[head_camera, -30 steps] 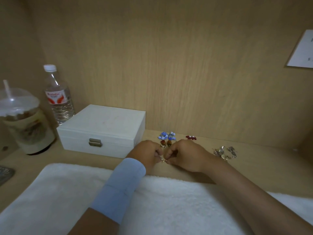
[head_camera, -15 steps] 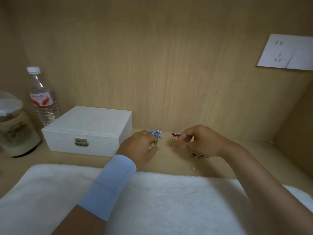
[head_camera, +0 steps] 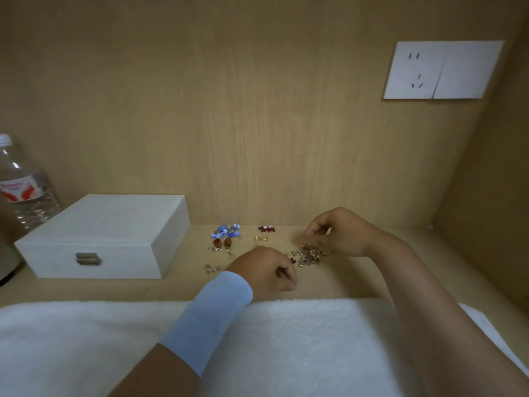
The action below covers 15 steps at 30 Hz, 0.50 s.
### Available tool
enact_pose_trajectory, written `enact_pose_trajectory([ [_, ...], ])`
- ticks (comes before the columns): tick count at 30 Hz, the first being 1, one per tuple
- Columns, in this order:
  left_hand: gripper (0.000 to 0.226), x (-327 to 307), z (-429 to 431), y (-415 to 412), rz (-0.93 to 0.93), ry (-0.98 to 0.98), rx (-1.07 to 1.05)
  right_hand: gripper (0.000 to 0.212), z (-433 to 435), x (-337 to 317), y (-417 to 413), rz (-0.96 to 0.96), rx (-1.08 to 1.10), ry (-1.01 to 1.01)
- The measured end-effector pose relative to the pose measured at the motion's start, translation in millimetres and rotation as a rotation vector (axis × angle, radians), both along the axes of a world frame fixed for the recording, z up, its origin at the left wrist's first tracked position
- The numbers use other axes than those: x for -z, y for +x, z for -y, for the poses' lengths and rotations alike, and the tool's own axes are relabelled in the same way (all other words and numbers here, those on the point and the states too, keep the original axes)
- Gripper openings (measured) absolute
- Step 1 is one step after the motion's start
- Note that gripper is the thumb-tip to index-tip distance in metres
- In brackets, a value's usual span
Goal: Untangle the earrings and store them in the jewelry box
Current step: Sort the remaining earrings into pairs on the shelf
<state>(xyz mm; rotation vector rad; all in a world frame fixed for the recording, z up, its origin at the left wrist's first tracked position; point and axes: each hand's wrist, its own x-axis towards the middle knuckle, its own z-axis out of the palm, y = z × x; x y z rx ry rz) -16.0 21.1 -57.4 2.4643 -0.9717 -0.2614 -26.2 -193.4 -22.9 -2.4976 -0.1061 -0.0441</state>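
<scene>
Earring pile (head_camera: 309, 255) is located on the desk (head_camera: 372, 282) right of the closed jewelry box (head_camera: 100, 236), hands held apart: right hand (head_camera: 343, 233) curled just over it, left hand (head_camera: 263, 270) curled beside it, grips not discernible.

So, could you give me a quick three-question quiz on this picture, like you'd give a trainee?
1. True or false: the jewelry box stands open.
2. The blue earrings lie: A on the white towel; B on the wooden surface to the right of the box; C inside the box.
3. Which wrist wears the pale blue band?
Key: 1 false, its lid is shut; 2 B; 3 the left.
</scene>
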Motion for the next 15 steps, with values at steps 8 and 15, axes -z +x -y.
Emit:
enact_pose_trajectory([
  [8,0.008,-12,16,31,0.086,-0.173,-0.155,0.020,26,10,5,0.045,0.100,-0.034],
  [15,0.015,-7,47,37,0.069,0.117,-0.111,0.028,34,14,2,-0.040,0.121,-0.054],
])
